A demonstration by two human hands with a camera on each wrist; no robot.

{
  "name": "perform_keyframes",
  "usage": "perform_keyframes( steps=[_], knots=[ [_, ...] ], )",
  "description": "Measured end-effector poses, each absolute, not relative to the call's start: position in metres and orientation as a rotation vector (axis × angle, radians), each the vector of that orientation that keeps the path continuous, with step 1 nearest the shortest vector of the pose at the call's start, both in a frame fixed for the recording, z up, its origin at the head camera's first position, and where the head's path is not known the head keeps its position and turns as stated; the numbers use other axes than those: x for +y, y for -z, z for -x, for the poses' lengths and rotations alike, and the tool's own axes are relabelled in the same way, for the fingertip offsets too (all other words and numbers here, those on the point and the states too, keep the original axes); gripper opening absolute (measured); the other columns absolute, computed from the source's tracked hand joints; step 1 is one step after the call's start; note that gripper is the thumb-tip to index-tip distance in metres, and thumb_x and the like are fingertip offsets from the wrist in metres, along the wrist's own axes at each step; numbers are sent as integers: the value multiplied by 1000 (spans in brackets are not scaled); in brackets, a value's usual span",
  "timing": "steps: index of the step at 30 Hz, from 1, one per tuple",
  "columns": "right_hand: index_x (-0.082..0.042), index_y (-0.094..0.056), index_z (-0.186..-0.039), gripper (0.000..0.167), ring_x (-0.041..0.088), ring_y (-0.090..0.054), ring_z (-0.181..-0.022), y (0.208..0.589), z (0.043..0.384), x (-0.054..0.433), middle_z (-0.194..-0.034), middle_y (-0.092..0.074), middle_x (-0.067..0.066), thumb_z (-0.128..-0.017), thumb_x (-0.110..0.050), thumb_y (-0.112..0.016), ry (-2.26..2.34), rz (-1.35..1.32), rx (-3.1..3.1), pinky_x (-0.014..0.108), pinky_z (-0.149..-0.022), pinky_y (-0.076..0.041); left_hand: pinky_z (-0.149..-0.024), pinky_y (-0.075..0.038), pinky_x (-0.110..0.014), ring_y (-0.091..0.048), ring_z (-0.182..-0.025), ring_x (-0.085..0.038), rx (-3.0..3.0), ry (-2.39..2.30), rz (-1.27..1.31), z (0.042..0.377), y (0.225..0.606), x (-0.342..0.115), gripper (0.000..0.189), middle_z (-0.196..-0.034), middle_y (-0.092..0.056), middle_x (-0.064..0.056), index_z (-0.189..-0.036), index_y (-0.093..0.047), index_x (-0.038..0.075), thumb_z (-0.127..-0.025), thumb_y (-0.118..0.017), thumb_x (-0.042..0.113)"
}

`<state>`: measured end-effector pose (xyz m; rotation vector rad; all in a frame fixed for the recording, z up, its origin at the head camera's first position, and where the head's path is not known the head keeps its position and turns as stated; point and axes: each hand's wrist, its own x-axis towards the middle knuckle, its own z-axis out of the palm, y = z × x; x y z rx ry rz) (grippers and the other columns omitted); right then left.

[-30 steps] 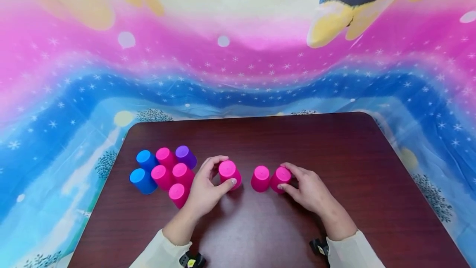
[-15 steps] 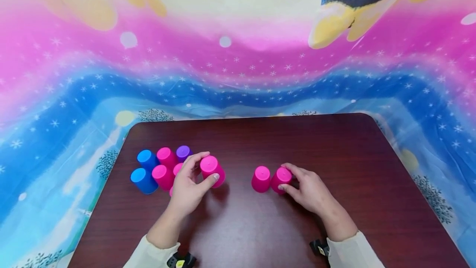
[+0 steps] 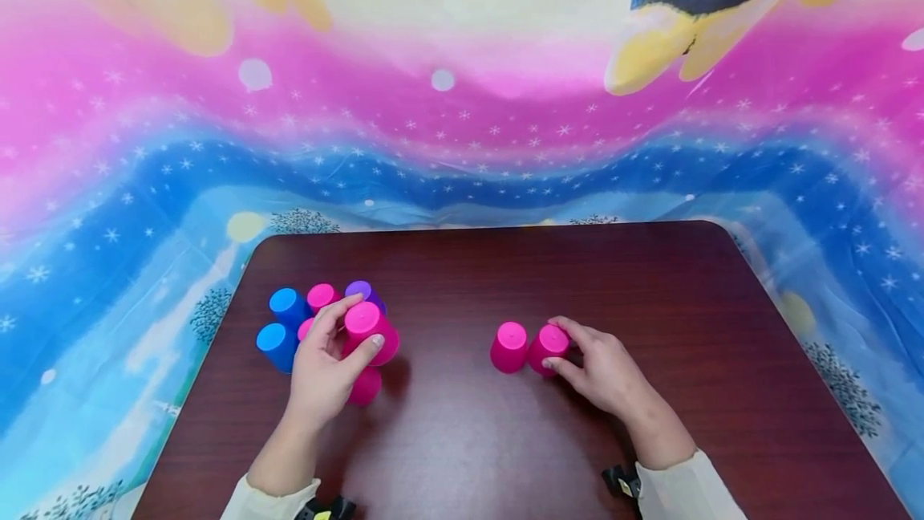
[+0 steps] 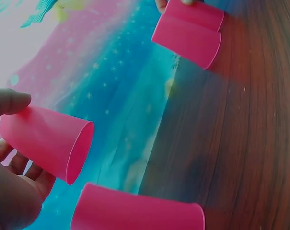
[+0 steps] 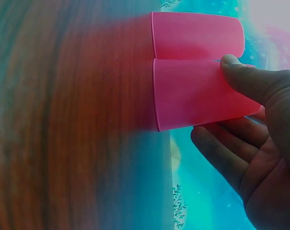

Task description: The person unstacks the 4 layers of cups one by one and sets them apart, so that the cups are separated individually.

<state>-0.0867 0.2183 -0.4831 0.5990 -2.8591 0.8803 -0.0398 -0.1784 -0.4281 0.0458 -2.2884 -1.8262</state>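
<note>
My left hand (image 3: 322, 375) pinches an upside-down pink cup (image 3: 373, 335) between thumb and fingers. In the left wrist view this pink cup (image 4: 46, 141) hangs off the table, its open rim lower than its base. Just below it stands another pink cup (image 3: 366, 387). My right hand (image 3: 609, 371) grips a second upside-down pink cup (image 3: 545, 350), which stands on the table. Thumb on one side and fingers on the other hold that cup (image 5: 197, 93) in the right wrist view. Close against it is a pink neighbour cup (image 3: 508, 348).
Behind the left hand stand two blue cups (image 3: 276, 346), a purple cup (image 3: 366, 292) and a pink cup (image 3: 322, 296). The hand partly hides the group. A brown table (image 3: 447, 279) carries everything, with a patterned cloth (image 3: 462, 135) hanging behind its far edge.
My left hand has carried its pink cup leftward from the middle of the table to the cup group, lifting it. My right hand keeps its grip and has hardly moved.
</note>
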Motion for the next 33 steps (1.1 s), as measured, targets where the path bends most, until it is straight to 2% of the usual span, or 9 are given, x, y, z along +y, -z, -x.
perform_keyframes(
  steps=[7, 14, 25, 33],
  knots=[
    [-13, -59, -142, 68, 27, -72, -105, 483, 87, 219, -121, -72, 11, -84, -31, -89, -877, -606, -2853, 46, -89, -60, -93, -53, -18, -49, -130, -19, -2278, 1791, -106, 31, 430, -192, 70, -143, -52, 2, -150, -53, 20, -88, -82, 5],
    [-14, -59, -142, 68, 27, -71, -105, 485, 87, 219, -120, -72, 11, -84, -32, -89, -875, -595, -2863, 46, -89, -60, -94, -52, -17, -51, -129, -20, -2198, 1773, -120, 25, 434, -208, 69, -140, -54, -1, -150, -53, 15, -88, -78, -3],
    [-13, -59, -141, 68, 27, -72, -104, 485, 88, 219, -120, -72, 12, -83, -31, -89, -873, -605, -2855, 47, -88, -60, -94, -51, -15, -53, -126, -18, -2155, 1726, -240, 16, 435, -225, 66, -140, -56, -3, -149, -55, 16, -90, -75, -6],
    [-12, -59, -141, 68, 28, -72, -103, 486, 88, 218, -118, -73, 12, -83, -30, -90, -869, -601, -2856, 48, -87, -60, -90, -50, -11, -52, -126, -15, -2161, 1663, -350, 8, 438, -234, 69, -140, -55, 1, -150, -54, 18, -88, -78, -3]
  ],
)
